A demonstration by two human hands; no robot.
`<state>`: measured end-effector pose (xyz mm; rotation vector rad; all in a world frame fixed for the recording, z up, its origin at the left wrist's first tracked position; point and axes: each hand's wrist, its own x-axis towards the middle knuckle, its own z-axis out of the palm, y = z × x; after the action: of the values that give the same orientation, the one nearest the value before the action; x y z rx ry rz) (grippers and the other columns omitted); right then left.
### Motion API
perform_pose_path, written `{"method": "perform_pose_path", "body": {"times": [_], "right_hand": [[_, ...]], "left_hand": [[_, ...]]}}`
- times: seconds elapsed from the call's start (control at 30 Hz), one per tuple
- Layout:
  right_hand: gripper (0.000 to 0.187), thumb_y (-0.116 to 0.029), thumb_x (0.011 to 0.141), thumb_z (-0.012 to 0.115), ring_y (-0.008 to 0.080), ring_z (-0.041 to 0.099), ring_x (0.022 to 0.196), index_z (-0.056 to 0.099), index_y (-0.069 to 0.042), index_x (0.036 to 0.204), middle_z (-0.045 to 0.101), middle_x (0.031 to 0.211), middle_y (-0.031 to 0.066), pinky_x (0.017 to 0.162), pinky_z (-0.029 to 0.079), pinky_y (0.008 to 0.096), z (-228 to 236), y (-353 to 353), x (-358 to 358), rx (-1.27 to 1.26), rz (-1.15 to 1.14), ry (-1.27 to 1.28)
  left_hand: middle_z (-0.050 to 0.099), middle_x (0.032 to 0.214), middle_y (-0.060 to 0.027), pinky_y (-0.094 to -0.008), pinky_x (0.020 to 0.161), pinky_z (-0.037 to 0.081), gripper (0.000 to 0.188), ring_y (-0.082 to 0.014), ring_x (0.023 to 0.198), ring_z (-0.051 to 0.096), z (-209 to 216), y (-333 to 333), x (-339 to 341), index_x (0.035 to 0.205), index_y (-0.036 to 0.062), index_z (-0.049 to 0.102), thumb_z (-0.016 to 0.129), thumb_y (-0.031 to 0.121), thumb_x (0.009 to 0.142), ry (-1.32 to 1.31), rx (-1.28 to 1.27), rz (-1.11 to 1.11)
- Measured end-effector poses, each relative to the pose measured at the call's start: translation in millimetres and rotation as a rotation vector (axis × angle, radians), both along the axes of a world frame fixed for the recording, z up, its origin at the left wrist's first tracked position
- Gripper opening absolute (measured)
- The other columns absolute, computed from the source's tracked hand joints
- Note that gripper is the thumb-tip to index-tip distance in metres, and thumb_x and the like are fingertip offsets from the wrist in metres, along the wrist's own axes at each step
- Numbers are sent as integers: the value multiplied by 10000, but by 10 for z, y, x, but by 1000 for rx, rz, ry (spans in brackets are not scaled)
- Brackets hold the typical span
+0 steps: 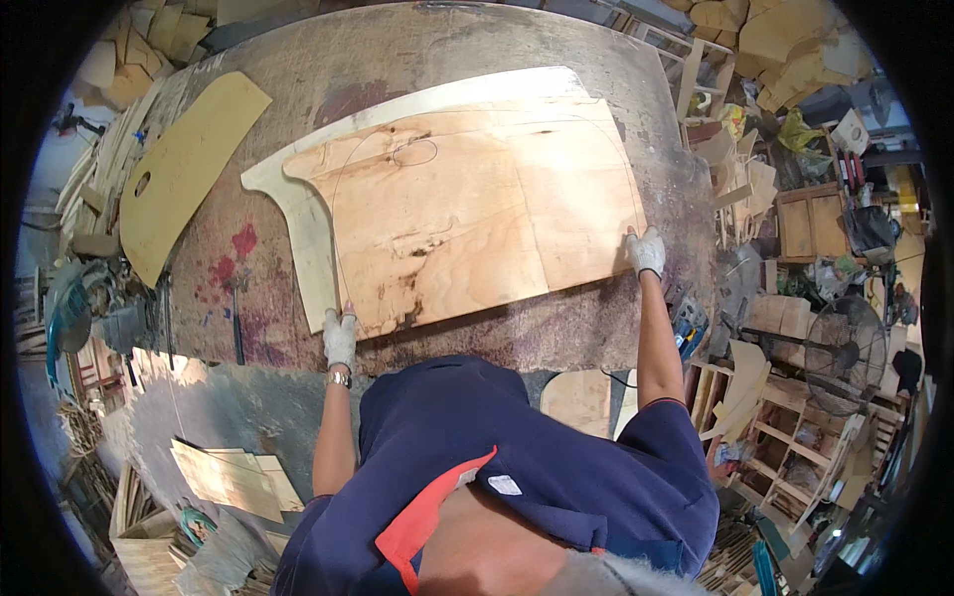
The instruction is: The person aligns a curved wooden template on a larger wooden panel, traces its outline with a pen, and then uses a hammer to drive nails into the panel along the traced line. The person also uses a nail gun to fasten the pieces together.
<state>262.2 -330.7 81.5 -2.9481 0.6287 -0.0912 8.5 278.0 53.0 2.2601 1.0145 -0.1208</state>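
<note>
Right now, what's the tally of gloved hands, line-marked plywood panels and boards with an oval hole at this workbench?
Gloved left hand and gloved right hand: 2
Line-marked plywood panel: 1
Tan board with oval hole: 1
Total: 4

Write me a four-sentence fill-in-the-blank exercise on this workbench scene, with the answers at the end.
1. The white-gloved left hand is at the near left corner of the light-brown plywood sheet; the white-gloved right hand is at its near ____ corner.
2. The cream-coloured, curved board lies partly ____ the plywood sheet.
3. The flat, yellow-tan board has a small oval ____ in it.
4. The brightest stain on the worn brown table is ____.

Missing words: right; under; hole; red.
</note>
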Motion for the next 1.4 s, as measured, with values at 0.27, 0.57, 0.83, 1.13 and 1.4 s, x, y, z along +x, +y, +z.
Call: {"method": "perform_pose_path", "body": {"times": [0.27, 0.57, 0.83, 1.13, 1.4], "right_hand": [[685, -577, 1015, 433, 288, 558, 647, 693, 36, 854, 628, 720, 208, 622, 426, 494, -263, -781, 521, 467, 182, 169], [646, -500, 1000, 538, 193, 449, 534, 660, 61, 705, 543, 547, 130, 549, 369, 439, 238, -232, 629, 428, 101, -96], [586, -521, 942, 558, 452, 687, 880, 735, 37, 947, 718, 960, 290, 788, 522, 510, -73, -50, 1185, -88, 355, -262], [549, -517, 887, 627, 442, 694, 884, 727, 21, 935, 725, 939, 266, 801, 530, 504, -189, 22, 1145, -24, 199, 39], [624, -592, 834, 671, 422, 707, 963, 728, 4, 1012, 723, 991, 275, 828, 550, 502, -168, 130, 807, 51, 51, 59]], "left_hand": [[689, 891, -290, -480, 803, 495, 747, -407, 876, 684, 232, -76, 46, 1004, -42, 708, 464, 664, 975, 26, -263, 235], [615, 771, -295, -517, 687, 461, 714, -469, 780, 621, 637, -280, 287, 751, -34, 593, 509, 647, 948, -40, 209, 307], [600, 1090, -257, -540, 822, 514, 614, -449, 989, 611, 510, -100, 286, 1051, 2, 602, 618, 596, 895, 25, 377, 170], [561, 1151, -226, -551, 895, 492, 559, -428, 1142, 555, 113, 148, 283, 1120, 35, 605, 658, 535, 874, 52, 481, 132], [545, 1263, -256, -536, 989, 467, 692, -440, 1200, 535, -49, 552, 420, 1226, 34, 608, 652, 614, 851, 127, 420, 171]]}}
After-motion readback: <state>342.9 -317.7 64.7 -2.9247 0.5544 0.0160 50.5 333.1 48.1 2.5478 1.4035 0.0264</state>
